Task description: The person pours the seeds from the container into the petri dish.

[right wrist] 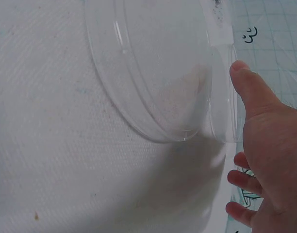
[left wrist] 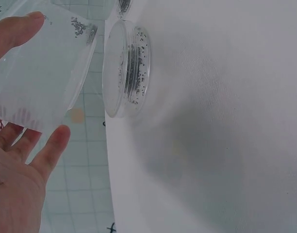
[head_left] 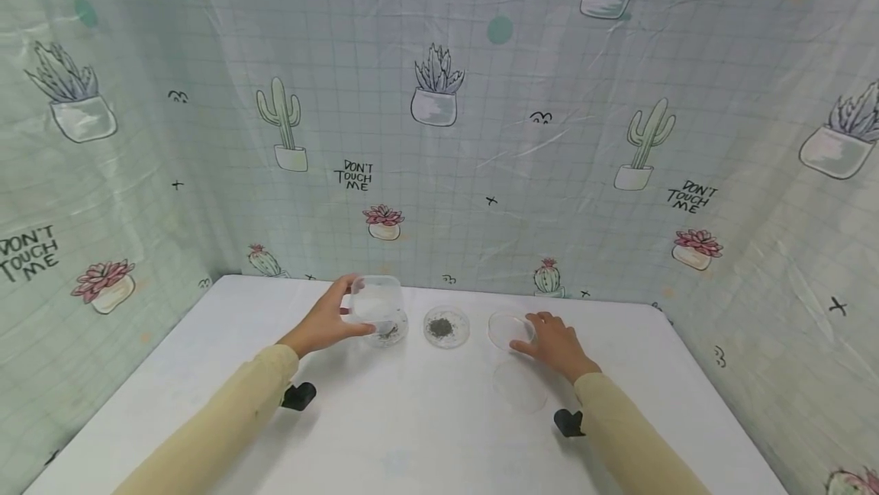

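Note:
My left hand (head_left: 332, 321) grips a translucent square plastic tub (head_left: 376, 293), thumb on one side and fingers on the other. The tub is tilted above a clear petri dish (head_left: 390, 333) holding dark bits. In the left wrist view, small dark grains (left wrist: 79, 28) lie near the tub's edge. A second petri dish (head_left: 442, 327), with a heap of dark grains, stands between the hands. My right hand (head_left: 559, 344) is spread beside a clear petri dish (head_left: 507, 331), its thumb (right wrist: 239, 68) at the rim; whether it touches is unclear. Another clear round dish or lid (head_left: 519, 387) lies nearer.
A white-covered table (head_left: 405, 434) carries the dishes. Behind and at both sides hangs a cactus-print curtain (head_left: 474, 159), close to the table's back edge. Black devices (head_left: 298, 396) are worn at the wrists.

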A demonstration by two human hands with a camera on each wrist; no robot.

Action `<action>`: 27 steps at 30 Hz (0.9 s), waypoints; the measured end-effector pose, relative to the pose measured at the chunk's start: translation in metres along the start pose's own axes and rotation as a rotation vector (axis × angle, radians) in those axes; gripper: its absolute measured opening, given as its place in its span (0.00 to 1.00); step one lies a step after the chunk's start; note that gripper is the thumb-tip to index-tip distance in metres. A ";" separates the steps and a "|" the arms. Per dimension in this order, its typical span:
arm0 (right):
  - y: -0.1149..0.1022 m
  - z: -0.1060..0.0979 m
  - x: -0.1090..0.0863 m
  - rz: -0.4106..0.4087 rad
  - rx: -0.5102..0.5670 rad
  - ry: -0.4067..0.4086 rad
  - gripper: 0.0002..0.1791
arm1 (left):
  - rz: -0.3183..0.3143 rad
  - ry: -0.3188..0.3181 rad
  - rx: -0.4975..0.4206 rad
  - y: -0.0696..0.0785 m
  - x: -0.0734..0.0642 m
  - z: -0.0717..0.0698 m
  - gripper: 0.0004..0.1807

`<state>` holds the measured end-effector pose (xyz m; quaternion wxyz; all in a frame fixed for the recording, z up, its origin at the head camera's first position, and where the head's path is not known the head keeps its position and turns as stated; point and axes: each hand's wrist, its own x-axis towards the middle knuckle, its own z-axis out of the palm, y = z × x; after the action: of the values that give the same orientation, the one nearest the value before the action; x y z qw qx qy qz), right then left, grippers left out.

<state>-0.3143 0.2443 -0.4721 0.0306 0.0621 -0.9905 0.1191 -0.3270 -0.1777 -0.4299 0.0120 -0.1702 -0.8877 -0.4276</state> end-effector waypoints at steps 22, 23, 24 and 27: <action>0.000 0.001 0.002 0.015 0.024 -0.052 0.44 | 0.032 -0.029 -0.019 0.019 0.009 0.009 0.51; -0.001 0.001 0.002 0.015 0.025 -0.055 0.44 | 0.035 -0.030 -0.021 0.020 0.010 0.009 0.51; -0.001 0.000 0.002 0.014 0.022 -0.057 0.44 | 0.038 -0.034 -0.019 0.021 0.011 0.010 0.51; -0.003 -0.002 0.001 0.019 0.028 -0.067 0.44 | 0.041 -0.043 -0.018 0.025 0.013 0.012 0.51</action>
<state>-0.3151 0.2413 -0.4695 -0.0048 0.0570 -0.9897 0.1310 -0.3297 -0.1502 -0.4166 0.0005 -0.1975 -0.8803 -0.4313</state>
